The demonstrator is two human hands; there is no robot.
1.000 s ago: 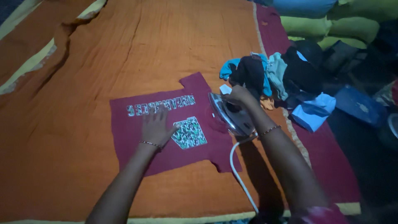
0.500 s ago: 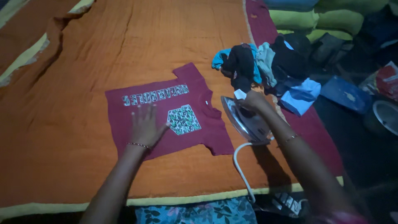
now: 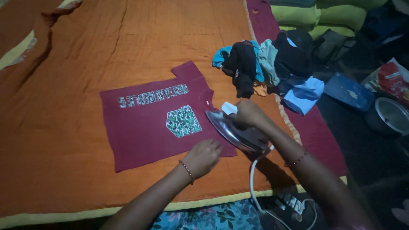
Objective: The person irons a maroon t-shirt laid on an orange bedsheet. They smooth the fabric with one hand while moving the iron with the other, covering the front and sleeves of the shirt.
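Maroon T-shirt (image 3: 149, 127) lies flat on the orange blanket (image 3: 85, 64), print side up, a patterned patch near its middle. Left hand (image 3: 203, 156) sits at the shirt's lower hem near the sleeve, fingers curled loosely down on the fabric; can't tell if it pinches the cloth. Right hand (image 3: 247, 113) is closed around the handle of the iron (image 3: 236, 133), which is tilted with its shiny soleplate showing, over the shirt's right sleeve edge. White cord (image 3: 252, 179) runs from the iron's rear down to a power strip (image 3: 289, 204) past the blanket's yellow border. Both hands are close together at the shirt's right side. Pile of clothes (image 3: 264, 68) sits just beyond the iron on the blanket's right edge. Wide open blanket to the left and above the shirt. Metal bowl (image 3: 390, 115) lies well off to the right.
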